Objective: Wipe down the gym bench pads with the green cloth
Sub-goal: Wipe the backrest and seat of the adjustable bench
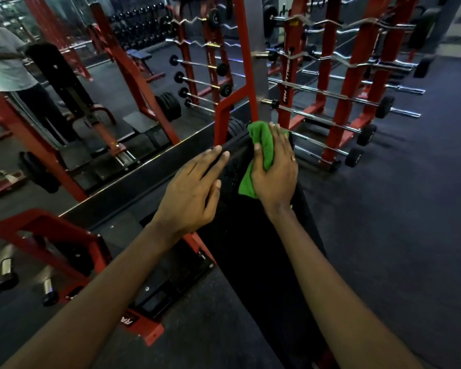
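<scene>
1. Firstly, press the green cloth [261, 153] flat against the upper end of the black bench pad [253, 249], where it now sits bunched under the right hand [276, 171].
2. Keep the right hand closed around the cloth, thumb on the inner fold and fingers over the top, so the wad does not slip loose.
3. Leave the left hand [194, 187] as it lies: open, fingers spread, holding nothing, palm down on the pad's left edge just beside the cloth, steadying the pad.
4. Drag in long overlapping strokes from the far end down toward the near end; probably most of the pad's length is not yet wiped, though wet and dry patches cannot be told apart on so dark a surface.
5. Mind the small pale specks on the pad between the two hands; likely droplets or dust, worth a firm pass.
6. Watch the red upright [246, 65] close behind the pad's top end; knuckles could knock it on the outward stroke.
7. Counted: two hands, one cloth, one pad in plain sight under them, one ring on the right hand.
8. Counted further off: one red barbell rack [354, 83] to the right with several bars, exact number unclear; one other person [8, 57] at far left.
</scene>
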### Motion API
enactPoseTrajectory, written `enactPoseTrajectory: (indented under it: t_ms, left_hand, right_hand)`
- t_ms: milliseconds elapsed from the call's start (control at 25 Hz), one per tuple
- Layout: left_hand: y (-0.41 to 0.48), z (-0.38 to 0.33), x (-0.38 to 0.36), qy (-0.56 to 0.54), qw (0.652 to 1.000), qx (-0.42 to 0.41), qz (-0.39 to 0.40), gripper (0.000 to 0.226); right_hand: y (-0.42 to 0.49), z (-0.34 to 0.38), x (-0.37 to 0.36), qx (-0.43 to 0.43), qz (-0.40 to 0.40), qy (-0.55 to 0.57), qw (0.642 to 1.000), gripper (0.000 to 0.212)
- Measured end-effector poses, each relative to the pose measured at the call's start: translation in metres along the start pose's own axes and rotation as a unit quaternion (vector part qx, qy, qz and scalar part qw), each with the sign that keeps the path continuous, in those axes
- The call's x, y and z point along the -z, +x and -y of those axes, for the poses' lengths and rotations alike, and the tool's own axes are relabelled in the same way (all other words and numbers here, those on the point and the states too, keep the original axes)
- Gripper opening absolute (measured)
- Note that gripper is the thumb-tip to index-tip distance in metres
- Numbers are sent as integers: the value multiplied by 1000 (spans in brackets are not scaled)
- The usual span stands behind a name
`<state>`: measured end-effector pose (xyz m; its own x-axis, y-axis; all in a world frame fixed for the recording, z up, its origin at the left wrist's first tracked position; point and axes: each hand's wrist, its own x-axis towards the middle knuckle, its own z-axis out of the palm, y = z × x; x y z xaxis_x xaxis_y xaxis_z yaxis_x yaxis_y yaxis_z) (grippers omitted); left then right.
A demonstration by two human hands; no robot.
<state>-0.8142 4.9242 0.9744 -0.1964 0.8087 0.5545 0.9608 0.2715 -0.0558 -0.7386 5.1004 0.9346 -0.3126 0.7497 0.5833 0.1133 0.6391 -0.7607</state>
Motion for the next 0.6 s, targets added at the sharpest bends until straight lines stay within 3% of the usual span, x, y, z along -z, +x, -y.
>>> enactPoseTrajectory:
  t_ms: [160, 360, 480, 600]
  left_hand:
    - [0, 0, 0, -13, 1000, 2, -3, 52]
    - [1, 5, 1, -65, 998, 1, 11, 49]
    - [2, 7, 5, -71, 997, -12, 28, 50]
    - [1, 10, 11, -87, 996, -23, 27, 49]
  right_hand:
    - [-26, 6, 2, 18, -13, 9, 1000, 51]
    - [-155, -5, 17, 133, 100, -39, 985, 54]
    - [-116, -4, 15, 110, 98, -31, 989, 57]
    - [-47, 0, 6, 43, 28, 8, 999, 51]
